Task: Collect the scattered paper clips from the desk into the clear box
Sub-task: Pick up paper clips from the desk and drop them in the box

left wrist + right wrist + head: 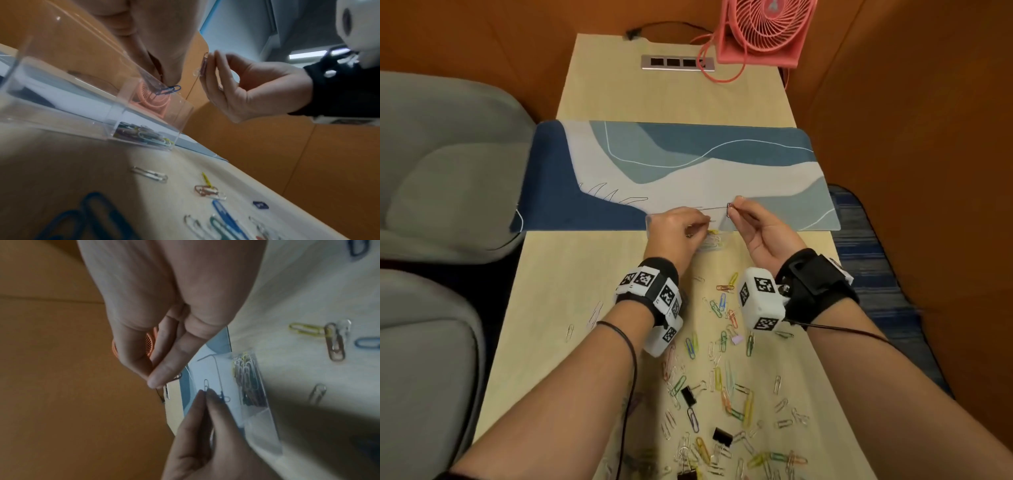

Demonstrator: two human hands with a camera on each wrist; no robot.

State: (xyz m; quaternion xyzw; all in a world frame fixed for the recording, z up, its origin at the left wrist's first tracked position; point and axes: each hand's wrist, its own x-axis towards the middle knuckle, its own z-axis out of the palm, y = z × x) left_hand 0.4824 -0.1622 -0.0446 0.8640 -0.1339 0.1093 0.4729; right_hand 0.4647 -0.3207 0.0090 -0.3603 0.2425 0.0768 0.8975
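Observation:
The clear box (648,222) stands at the near edge of the desk mat, with a heap of coloured clips in its right compartment (144,133). My left hand (705,226) hovers over the box (61,97) and pinches a blue paper clip (170,90) by its fingertips. My right hand (734,205) is raised just right of the box and pinches a reddish paper clip (728,209) (203,68) between thumb and forefinger. Many scattered paper clips (722,377) lie on the desk nearer me, between and under my forearms.
Black binder clips (688,394) (722,437) lie among the loose clips. A blue and grey desk mat (688,171) crosses the desk behind the box. A pink fan (763,31) and a socket strip (678,63) sit at the far end. Grey seats (448,171) stand to the left.

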